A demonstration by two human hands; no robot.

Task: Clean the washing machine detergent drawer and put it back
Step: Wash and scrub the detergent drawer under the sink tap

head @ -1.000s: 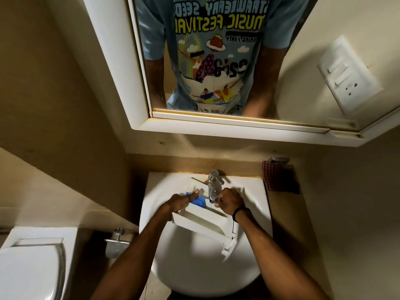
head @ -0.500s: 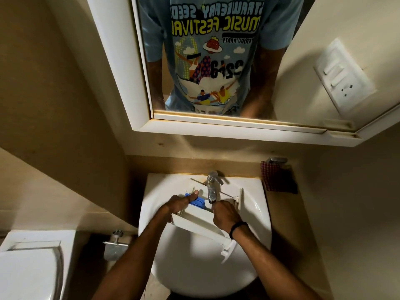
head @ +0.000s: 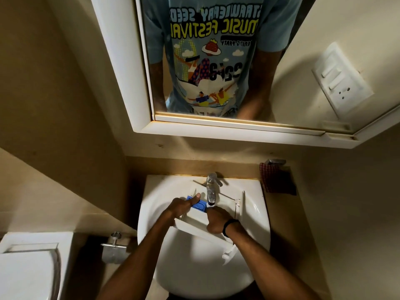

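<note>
detergent drawer (head: 195, 226) over sink (head: 151, 213) | left hand (head: 180, 207) grips it | right hand (head: 217, 221) clasps front

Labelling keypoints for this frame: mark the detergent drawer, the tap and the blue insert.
detergent drawer (head: 194, 229): head view, on its white front wall.
tap (head: 211, 192): head view, on the chrome spout.
blue insert (head: 199, 206): head view, on its top face beside the thumb.

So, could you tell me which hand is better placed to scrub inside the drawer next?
Probably the right hand: it sits inside the drawer below the tap, while the left hand grips its edge.
</note>
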